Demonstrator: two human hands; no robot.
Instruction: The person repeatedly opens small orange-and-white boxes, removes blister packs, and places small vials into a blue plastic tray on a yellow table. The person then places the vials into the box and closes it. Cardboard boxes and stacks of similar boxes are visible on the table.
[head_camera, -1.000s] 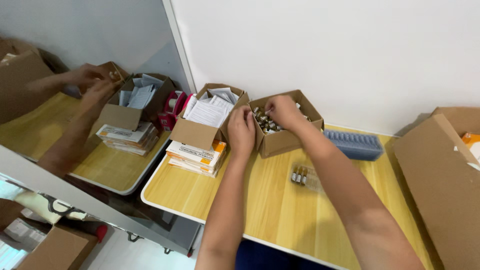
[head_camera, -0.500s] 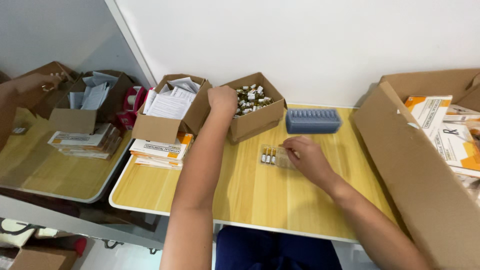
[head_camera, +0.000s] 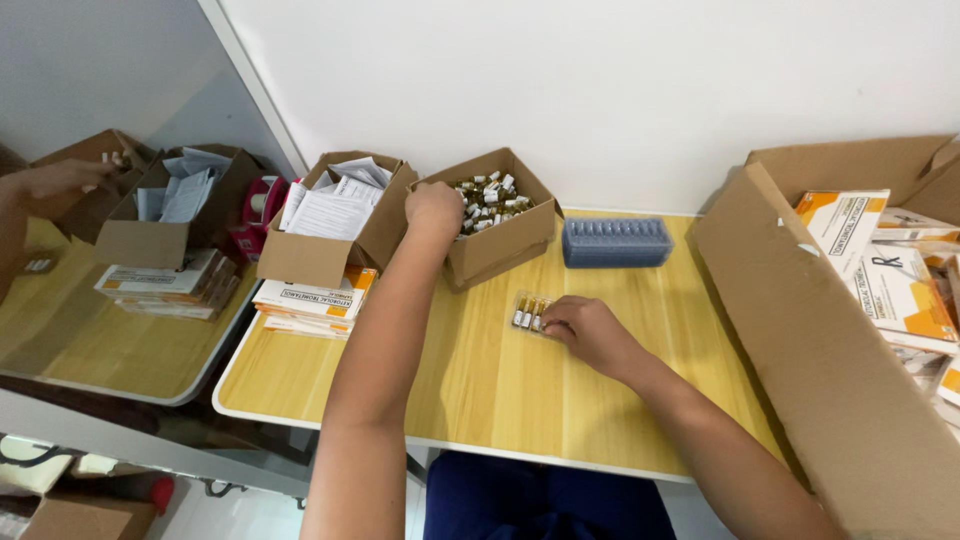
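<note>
Pale wooden table (head_camera: 480, 390) below a white wall — my left hand (head_camera: 434, 208) is closed inside the box of vials (head_camera: 500, 228), upper centre; my right hand (head_camera: 590, 330) presses fingers on the clear vial tray (head_camera: 530, 312) — best kept flat and steady.

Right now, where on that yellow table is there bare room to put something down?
Bare wood lies along the near edge of the table, between the two forearms, and on the near left corner below the flat cartons. The back is crowded: paper box, vial box under the left hand, blue tray. The right hand touches the vial strip.
</note>
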